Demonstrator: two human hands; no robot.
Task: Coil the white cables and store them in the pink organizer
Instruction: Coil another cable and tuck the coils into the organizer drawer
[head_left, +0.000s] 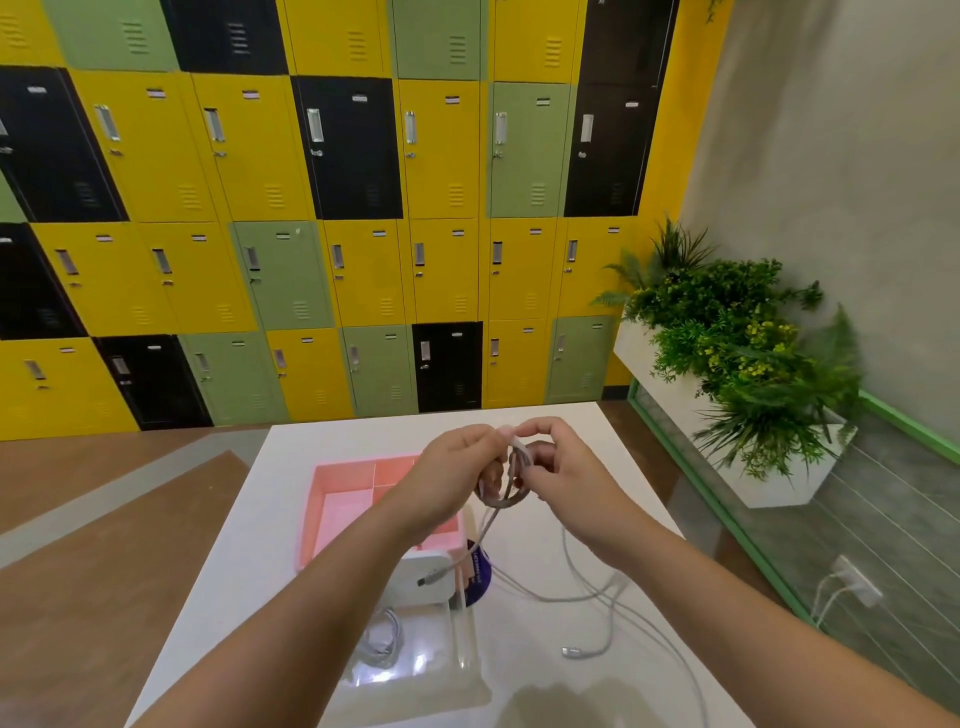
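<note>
The left hand (452, 467) and right hand (566, 483) are gripping the half-coiled white cable (508, 486), fingers (540, 428) curled round it, just right of the pink organizer (332, 499). Recommended: keeping loops even, feeding the hanging tail slowly.

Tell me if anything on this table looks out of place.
Loose cables sprawl over the table right of the clear tray, one plug lying free, a strand running out of frame. A coiled cable sits in the tray; the left hand and right hand hold a coil near the organizer.
</note>
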